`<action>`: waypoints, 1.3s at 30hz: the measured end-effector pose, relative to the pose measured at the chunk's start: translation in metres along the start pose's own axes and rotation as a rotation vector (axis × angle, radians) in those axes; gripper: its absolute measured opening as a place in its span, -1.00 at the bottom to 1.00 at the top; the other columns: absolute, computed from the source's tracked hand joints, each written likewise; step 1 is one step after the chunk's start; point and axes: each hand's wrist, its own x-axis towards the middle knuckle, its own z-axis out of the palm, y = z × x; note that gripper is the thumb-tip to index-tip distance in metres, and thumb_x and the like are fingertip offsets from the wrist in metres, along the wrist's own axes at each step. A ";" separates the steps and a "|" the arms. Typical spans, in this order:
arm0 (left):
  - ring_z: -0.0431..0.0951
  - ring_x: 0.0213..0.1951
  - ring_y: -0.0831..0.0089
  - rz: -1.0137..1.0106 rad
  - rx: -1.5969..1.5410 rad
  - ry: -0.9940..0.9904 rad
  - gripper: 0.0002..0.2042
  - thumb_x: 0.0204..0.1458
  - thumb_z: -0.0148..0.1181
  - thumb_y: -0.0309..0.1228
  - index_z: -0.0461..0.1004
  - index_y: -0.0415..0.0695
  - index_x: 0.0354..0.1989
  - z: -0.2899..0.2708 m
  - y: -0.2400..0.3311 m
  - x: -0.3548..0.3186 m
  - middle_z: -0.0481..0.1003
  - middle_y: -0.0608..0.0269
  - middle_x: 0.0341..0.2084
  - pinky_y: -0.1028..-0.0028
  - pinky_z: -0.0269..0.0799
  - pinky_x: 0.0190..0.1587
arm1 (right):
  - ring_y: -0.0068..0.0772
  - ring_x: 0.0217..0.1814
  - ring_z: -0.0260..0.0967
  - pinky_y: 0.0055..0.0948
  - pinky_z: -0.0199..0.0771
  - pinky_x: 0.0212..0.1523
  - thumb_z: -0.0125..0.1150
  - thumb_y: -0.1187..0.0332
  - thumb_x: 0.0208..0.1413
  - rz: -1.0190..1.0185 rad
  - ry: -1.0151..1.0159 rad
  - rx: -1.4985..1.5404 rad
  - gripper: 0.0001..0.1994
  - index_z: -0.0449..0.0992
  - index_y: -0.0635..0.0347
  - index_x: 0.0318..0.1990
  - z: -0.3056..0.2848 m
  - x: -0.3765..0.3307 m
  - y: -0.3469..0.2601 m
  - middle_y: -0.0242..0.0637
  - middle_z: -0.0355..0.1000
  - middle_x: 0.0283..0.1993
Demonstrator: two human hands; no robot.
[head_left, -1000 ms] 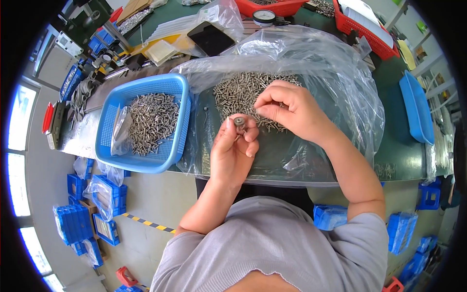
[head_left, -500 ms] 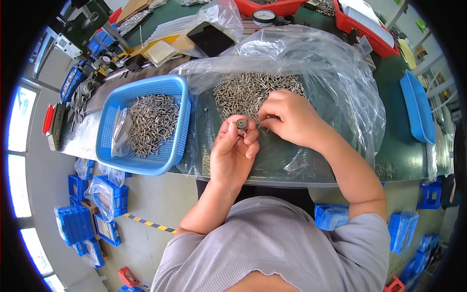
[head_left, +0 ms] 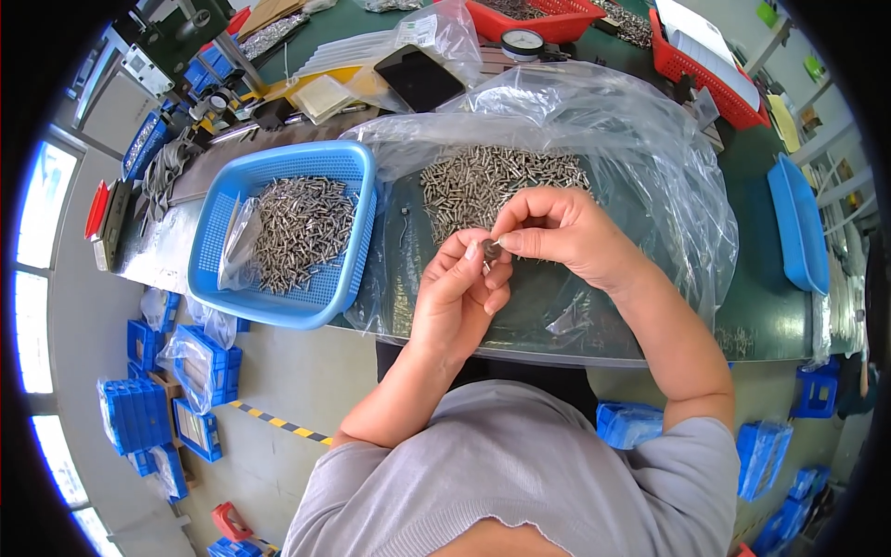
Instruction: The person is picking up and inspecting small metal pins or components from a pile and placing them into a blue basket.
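My left hand [head_left: 461, 292] is closed round a small round dark metal ring gauge [head_left: 491, 249], held between thumb and fingers; a bit of shiny metal also shows just below it. My right hand [head_left: 571, 237] pinches a small metal pin [head_left: 497, 243] against the gauge's face, most of the pin being hidden by the fingertips. Just beyond both hands lies a heap of small metal pins [head_left: 473, 181] on clear plastic sheeting [head_left: 650, 158]. Left of my hands, a blue basket [head_left: 367, 223] holds more metal pins [head_left: 302, 232] and a small clear bag [head_left: 243, 243].
Along the back of the green table [head_left: 594, 325] are a black phone or tablet [head_left: 418, 77], a dial gauge [head_left: 522, 44] and red baskets [head_left: 715, 79]. A blue tray [head_left: 798, 227] sits at the right edge. Blue crates [head_left: 139, 413] stand on the floor at left.
My right hand has moved left from the edge of the pin heap to the gauge, bringing a pin to it. My left hand has tilted the gauge toward the right hand.
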 end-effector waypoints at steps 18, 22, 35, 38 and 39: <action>0.27 -0.48 0.60 -0.052 0.101 -0.013 -0.74 0.18 0.02 -0.19 0.39 -0.15 -0.19 0.003 0.002 0.001 0.37 0.37 -0.48 0.63 0.18 -0.55 | -0.63 -0.27 0.26 -0.61 0.25 -0.27 0.28 0.50 -0.07 -0.233 0.019 -0.482 -0.88 0.50 0.19 -0.34 0.002 0.003 0.001 -0.45 0.33 -0.29; 0.29 -0.42 0.57 0.037 0.052 0.044 -0.73 0.21 -0.05 -0.20 0.38 -0.17 -0.17 0.002 -0.002 0.001 0.37 0.34 -0.42 0.61 0.19 -0.52 | -0.62 -0.28 0.28 -0.59 0.26 -0.28 0.28 0.50 -0.07 -0.275 0.040 -0.481 -0.90 0.51 0.20 -0.36 0.004 0.001 0.000 -0.45 0.35 -0.30; 0.24 -0.38 0.52 0.046 -0.245 -0.037 -0.75 0.21 -0.06 -0.27 0.38 -0.20 -0.12 -0.008 0.003 0.002 0.33 0.15 -0.25 0.60 0.21 -0.49 | -0.26 -0.22 0.31 -0.28 0.33 -0.19 0.29 0.49 -0.31 -0.458 0.121 -1.191 -0.86 0.52 0.10 -0.48 -0.009 0.004 0.025 -0.36 0.34 -0.37; 0.25 -0.38 0.52 0.046 -0.206 -0.040 -0.76 0.21 -0.05 -0.28 0.37 -0.20 -0.12 -0.008 0.003 0.002 0.33 0.16 -0.25 0.60 0.22 -0.48 | -0.26 -0.24 0.30 -0.29 0.31 -0.20 0.29 0.48 -0.31 -0.424 0.134 -1.236 -0.87 0.50 0.10 -0.50 -0.008 0.005 0.025 -0.36 0.33 -0.38; 0.25 -0.39 0.52 0.047 -0.172 -0.036 -0.76 0.20 -0.04 -0.28 0.36 -0.20 -0.13 -0.008 0.002 0.002 0.34 0.16 -0.26 0.59 0.22 -0.48 | -0.26 -0.24 0.29 -0.29 0.31 -0.19 0.28 0.47 -0.31 -0.400 0.140 -1.251 -0.87 0.49 0.10 -0.50 -0.008 0.005 0.025 -0.36 0.33 -0.38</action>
